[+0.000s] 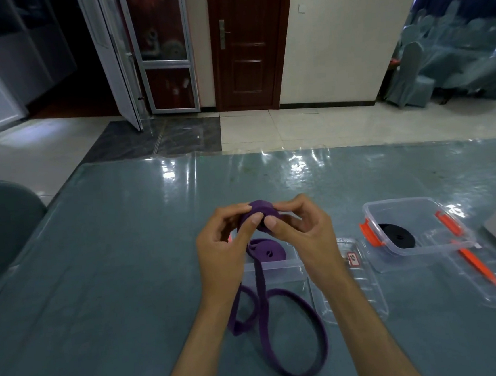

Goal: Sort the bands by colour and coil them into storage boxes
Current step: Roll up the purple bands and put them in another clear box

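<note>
We hold the purple band (283,331) part-wound: its coil (261,213) sits raised above the counter (97,261), pinched between both hands. Our left hand (225,249) grips it from nine o'clock, thumb on the near face; our right hand (301,234) pinches it from three o'clock, thumb tip beside the left one. From the coil the loose tail drops toward six o'clock, long axis running back toward us, then loops on the counter between our forearms. Both hands are equally close, so we judge the winding must draw slack up from six o'clock. Under the hands, a clear box (278,270) already holds another purple coil (265,249). At three o'clock, well apart, an orange-clipped box (404,204) holds a black coil (397,234).
</note>
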Action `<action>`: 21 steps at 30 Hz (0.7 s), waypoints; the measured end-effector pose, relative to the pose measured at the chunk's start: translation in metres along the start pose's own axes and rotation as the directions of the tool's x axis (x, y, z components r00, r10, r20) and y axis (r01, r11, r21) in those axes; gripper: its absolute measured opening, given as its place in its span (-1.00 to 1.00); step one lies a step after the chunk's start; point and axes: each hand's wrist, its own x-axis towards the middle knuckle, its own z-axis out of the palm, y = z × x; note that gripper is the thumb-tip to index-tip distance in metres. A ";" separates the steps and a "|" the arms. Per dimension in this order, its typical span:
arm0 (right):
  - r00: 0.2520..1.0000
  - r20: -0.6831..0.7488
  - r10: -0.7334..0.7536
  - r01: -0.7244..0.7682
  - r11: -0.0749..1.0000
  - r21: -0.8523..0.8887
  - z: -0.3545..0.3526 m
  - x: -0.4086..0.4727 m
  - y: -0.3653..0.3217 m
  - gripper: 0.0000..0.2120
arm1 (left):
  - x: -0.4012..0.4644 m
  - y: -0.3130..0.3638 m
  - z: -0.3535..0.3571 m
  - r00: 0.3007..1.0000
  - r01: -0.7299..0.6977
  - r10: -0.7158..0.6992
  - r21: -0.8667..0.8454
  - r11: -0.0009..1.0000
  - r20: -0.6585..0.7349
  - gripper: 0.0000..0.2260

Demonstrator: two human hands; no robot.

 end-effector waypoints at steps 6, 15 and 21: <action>0.997 -0.060 -0.057 0.056 0.998 -0.025 0.007 0.001 -0.002 -0.77 | -0.003 -0.001 0.002 0.998 0.056 -0.056 -0.009 0.998 -0.018 -0.81; 0.999 -0.031 -0.032 0.033 0.999 0.025 0.013 0.004 -0.008 -0.79 | 0.011 0.013 -0.010 0.999 0.044 -0.044 -0.051 0.998 0.001 -0.86; 0.998 -0.037 -0.043 0.044 0.999 0.033 0.013 0.002 -0.014 -0.83 | 0.013 0.015 -0.024 0.987 0.069 -0.061 -0.046 0.997 0.149 -0.74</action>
